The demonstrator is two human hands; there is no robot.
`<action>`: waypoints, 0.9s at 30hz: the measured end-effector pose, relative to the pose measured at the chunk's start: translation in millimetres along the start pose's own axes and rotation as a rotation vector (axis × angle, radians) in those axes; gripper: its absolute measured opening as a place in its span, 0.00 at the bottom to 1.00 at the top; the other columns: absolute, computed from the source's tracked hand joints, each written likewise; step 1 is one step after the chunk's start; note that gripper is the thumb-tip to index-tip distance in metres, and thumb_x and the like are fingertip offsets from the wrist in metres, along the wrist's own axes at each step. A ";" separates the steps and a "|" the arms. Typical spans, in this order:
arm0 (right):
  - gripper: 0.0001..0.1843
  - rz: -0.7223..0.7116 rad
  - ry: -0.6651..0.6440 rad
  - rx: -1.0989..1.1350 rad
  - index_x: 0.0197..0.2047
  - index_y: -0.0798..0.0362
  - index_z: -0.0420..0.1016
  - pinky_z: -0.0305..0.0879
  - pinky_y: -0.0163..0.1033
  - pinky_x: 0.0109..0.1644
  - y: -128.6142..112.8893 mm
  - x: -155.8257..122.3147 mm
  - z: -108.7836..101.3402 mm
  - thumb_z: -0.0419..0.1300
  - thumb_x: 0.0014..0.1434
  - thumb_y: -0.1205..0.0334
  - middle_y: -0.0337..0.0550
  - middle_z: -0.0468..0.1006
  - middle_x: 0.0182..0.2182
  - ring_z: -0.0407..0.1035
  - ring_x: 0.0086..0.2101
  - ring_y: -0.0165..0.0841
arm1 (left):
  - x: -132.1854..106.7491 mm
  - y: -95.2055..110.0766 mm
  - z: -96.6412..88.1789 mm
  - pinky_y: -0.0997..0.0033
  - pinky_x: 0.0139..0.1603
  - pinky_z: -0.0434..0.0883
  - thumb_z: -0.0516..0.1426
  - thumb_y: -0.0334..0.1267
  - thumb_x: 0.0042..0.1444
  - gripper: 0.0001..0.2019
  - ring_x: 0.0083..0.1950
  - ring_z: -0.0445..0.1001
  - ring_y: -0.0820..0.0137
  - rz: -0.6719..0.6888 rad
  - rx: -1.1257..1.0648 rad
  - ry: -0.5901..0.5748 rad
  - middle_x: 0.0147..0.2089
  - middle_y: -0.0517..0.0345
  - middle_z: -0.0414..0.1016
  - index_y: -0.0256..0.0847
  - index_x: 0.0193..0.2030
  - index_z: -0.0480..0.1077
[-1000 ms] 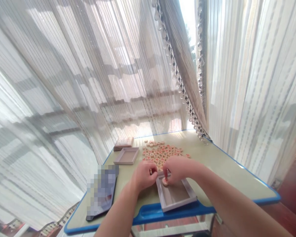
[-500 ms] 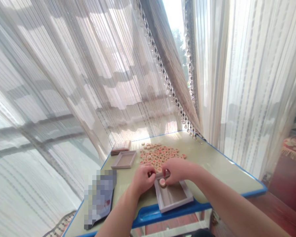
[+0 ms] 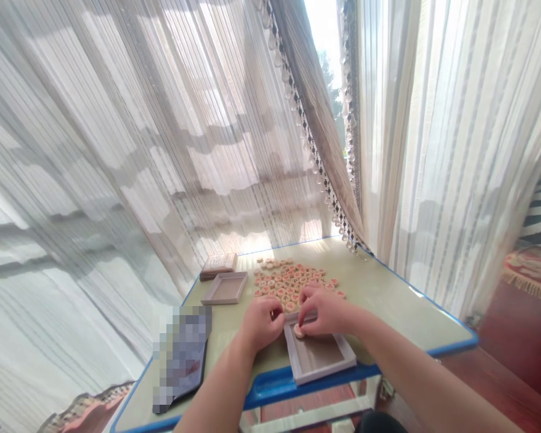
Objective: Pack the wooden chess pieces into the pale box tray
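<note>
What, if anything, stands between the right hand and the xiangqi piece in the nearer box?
Nothing visible: the right hand appears to touch the xiangqi piece near the far-left corner inside the nearer box.

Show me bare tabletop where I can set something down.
The widest bare patch lies right of the game pieces, between the right forearm and the blue edge. A narrower one sits between the tablet and the left hand. It is crowded where the right hand, near tray and pieces meet.

The hands (image 3: 260, 323) (image 3: 326, 310) and forearms (image 3: 223, 380) are bare, with what looks like black clothing (image 3: 379, 423) below.
</note>
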State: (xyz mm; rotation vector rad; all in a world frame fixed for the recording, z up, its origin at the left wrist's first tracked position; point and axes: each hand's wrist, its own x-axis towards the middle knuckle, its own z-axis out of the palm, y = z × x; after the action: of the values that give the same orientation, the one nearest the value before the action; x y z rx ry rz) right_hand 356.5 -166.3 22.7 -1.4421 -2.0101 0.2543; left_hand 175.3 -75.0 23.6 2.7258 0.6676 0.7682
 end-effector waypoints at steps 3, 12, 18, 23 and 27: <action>0.09 -0.003 -0.032 -0.003 0.28 0.48 0.81 0.60 0.37 0.44 -3.0 -1.0 -0.4 0.66 0.45 0.53 0.40 0.69 0.31 0.63 0.38 0.34 | 0.7 0.3 1.2 0.75 0.30 0.58 0.51 0.28 0.42 0.06 0.26 0.62 0.75 -0.019 0.024 0.002 0.21 0.60 0.65 0.38 0.18 0.64; 0.08 -0.064 -0.020 -0.059 0.31 0.48 0.80 0.59 0.35 0.42 -2.6 1.1 7.8 0.64 0.49 0.54 0.39 0.70 0.28 0.63 0.37 0.33 | 1.5 0.4 4.0 0.75 0.30 0.57 0.51 0.30 0.42 0.06 0.25 0.61 0.74 -0.052 0.069 -0.017 0.21 0.60 0.65 0.38 0.17 0.62; 0.09 -0.062 -0.003 -0.089 0.29 0.50 0.79 0.58 0.34 0.38 -0.8 4.2 11.3 0.63 0.51 0.54 0.39 0.71 0.26 0.63 0.35 0.32 | 2.4 1.2 7.2 0.75 0.29 0.56 0.51 0.31 0.43 0.07 0.25 0.60 0.75 -0.074 0.083 0.002 0.20 0.60 0.63 0.38 0.16 0.61; 0.09 -0.084 -0.020 -0.095 0.29 0.49 0.80 0.58 0.34 0.36 -0.4 5.7 11.5 0.62 0.52 0.54 0.39 0.71 0.24 0.63 0.33 0.32 | 2.5 1.7 7.9 0.75 0.29 0.55 0.50 0.30 0.43 0.08 0.25 0.59 0.75 -0.088 0.080 0.009 0.19 0.61 0.62 0.38 0.16 0.60; 0.04 -0.125 -0.005 -0.098 0.27 0.50 0.79 0.57 0.33 0.36 2.6 5.7 13.5 0.62 0.49 0.63 0.37 0.71 0.23 0.63 0.31 0.30 | 2.8 2.3 8.6 0.75 0.28 0.55 0.50 0.30 0.43 0.09 0.25 0.59 0.75 -0.084 0.086 0.013 0.20 0.60 0.61 0.38 0.15 0.58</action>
State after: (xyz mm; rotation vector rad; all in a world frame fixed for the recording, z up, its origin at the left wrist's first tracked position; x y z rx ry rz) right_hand 349.4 -157.4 13.2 -1.3685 -2.1334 0.1063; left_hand 182.8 -76.4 18.4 2.7506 0.8308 0.7547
